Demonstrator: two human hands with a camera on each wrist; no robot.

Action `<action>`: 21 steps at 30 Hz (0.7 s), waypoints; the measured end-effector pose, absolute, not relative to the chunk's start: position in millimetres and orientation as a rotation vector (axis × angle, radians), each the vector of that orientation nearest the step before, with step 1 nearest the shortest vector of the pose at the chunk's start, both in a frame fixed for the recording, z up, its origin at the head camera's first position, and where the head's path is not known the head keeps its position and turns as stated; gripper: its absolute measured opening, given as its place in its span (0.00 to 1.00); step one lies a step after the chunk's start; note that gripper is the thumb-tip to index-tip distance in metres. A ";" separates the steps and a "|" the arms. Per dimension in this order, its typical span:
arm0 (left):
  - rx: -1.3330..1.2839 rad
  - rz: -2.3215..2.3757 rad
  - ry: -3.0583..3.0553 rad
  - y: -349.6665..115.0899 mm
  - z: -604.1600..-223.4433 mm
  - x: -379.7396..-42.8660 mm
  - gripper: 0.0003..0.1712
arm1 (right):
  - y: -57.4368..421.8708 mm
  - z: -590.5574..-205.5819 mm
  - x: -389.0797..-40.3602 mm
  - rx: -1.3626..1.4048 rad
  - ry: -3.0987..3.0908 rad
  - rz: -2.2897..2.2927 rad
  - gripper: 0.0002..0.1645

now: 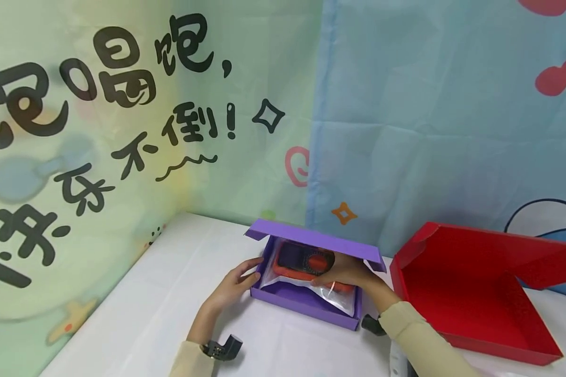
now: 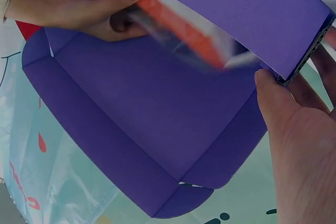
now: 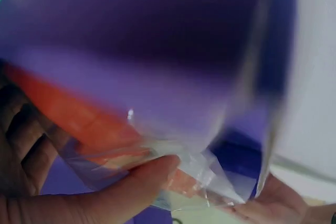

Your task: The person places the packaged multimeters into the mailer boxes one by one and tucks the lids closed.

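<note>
An orange multimeter (image 1: 303, 259) with a dark screen and round dial sits in a clear plastic bag (image 1: 341, 299), in the purple box (image 1: 302, 310) with its lid raised. My right hand (image 1: 346, 269) grips the bagged multimeter at its right end; in the right wrist view its thumb (image 3: 149, 179) presses the plastic. At the box's left side my left hand (image 1: 236, 283) holds the wall. The left wrist view shows that thumb (image 2: 270, 87) at the box corner and the fingers on the outer side. The lid hides part of the multimeter in the right wrist view.
Just right of the purple box stands an open red box (image 1: 471, 309), its lid up. Between them, near the right forearm, lies a white object (image 1: 398, 361), partly cut off. Printed cloth (image 1: 405, 131) hangs behind the white table (image 1: 170, 272).
</note>
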State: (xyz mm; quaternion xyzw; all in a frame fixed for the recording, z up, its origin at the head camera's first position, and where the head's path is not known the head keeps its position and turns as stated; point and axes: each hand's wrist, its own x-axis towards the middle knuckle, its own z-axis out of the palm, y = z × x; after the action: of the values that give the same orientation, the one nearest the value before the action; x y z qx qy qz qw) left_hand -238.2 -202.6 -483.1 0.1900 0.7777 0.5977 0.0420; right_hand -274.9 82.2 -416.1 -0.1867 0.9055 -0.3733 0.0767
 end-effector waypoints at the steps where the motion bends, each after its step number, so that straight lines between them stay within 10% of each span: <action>1: 0.583 1.827 2.380 -202.3 -483.4 -237.9 0.25 | 82.2 -417.7 -274.8 -0.556 2.714 -1.127 0.56; 21: 0.556 1.833 2.399 -200.6 -486.1 -236.2 0.25 | 84.2 -436.5 -277.2 -0.537 2.658 -1.046 0.61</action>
State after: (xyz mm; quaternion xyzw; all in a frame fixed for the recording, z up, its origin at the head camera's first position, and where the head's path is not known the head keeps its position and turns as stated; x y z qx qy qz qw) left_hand -236.2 -200.6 -486.1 0.1809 0.7811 0.5966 0.0359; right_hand -277.2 84.2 -436.5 -0.1834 0.9082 -0.3574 0.1174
